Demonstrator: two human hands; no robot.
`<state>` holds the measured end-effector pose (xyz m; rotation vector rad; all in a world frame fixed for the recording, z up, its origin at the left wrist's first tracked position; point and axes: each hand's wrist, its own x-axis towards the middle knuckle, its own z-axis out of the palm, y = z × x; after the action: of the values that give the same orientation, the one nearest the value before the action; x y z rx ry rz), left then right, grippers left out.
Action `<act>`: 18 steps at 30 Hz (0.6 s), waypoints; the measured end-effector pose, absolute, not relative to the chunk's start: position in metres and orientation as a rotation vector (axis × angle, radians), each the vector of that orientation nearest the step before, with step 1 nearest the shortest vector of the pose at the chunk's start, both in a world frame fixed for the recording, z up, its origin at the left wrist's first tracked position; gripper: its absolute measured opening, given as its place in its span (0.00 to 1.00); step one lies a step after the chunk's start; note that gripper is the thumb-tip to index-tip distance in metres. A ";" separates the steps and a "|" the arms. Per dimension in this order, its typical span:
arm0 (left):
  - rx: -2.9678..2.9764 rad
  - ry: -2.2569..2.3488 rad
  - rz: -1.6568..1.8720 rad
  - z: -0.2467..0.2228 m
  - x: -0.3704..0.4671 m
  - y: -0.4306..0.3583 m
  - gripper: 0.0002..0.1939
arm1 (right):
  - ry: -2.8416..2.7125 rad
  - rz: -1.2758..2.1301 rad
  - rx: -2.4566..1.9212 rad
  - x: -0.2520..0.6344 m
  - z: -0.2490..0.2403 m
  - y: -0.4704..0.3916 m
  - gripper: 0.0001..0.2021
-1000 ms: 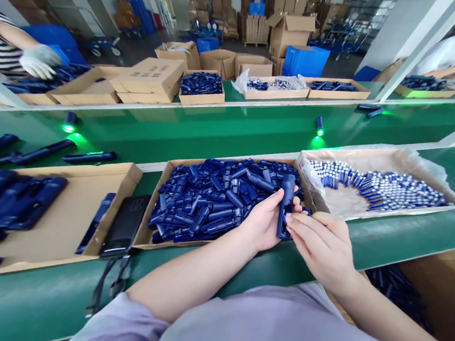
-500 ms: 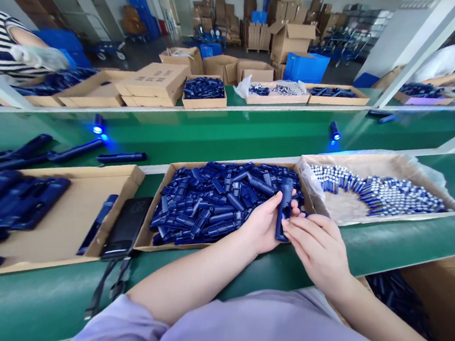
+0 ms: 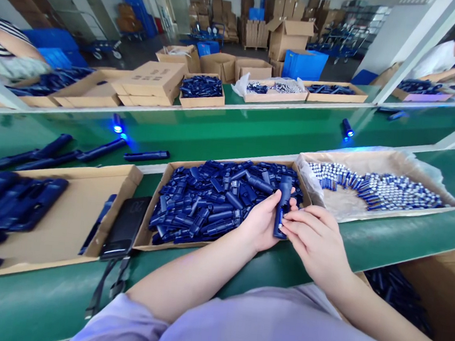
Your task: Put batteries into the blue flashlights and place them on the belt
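My left hand (image 3: 265, 221) is wrapped round a dark blue tube-shaped housing (image 3: 285, 189), held upright with an open slot facing me. A small blue and silver piece shows in the slot. The fingertips of my right hand (image 3: 311, 237) are pinched together at that slot, and what they grip is mostly hidden. Behind and left of my hands lies a cardboard tray (image 3: 140, 243) heaped with blue plastic parts (image 3: 216, 201). A lined tray (image 3: 340, 205) to the right holds rows of small blue and silver cylinders (image 3: 394, 193).
At the left are a cardboard tray (image 3: 73, 220) with blue housings and a black power bank (image 3: 126, 225) with a cable. Lit blue lights (image 3: 118, 124) and loose housings lie on the green belt (image 3: 215, 132). People work across it, left and right.
The lit lights and loose housings on the belt have moved right. A small piece now shows more plainly in the housing's slot. My hands have barely shifted.
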<state>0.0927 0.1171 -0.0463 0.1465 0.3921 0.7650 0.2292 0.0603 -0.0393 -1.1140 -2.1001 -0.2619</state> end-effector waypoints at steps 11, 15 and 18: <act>0.198 0.469 0.815 -0.048 0.096 0.116 0.15 | -2.075 -0.049 -1.178 0.240 -0.038 0.060 0.11; 0.240 0.480 0.835 -0.043 0.096 0.116 0.15 | -1.863 -0.156 -1.889 0.309 -0.027 0.099 0.17; 0.237 0.508 0.821 -0.041 0.096 0.116 0.15 | -1.687 -0.130 -2.524 0.366 -0.027 0.146 0.17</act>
<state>0.0959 0.1163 -0.0407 0.2369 0.5077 0.8215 0.3661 0.1458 -0.0274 -2.5244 -1.6873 -0.1303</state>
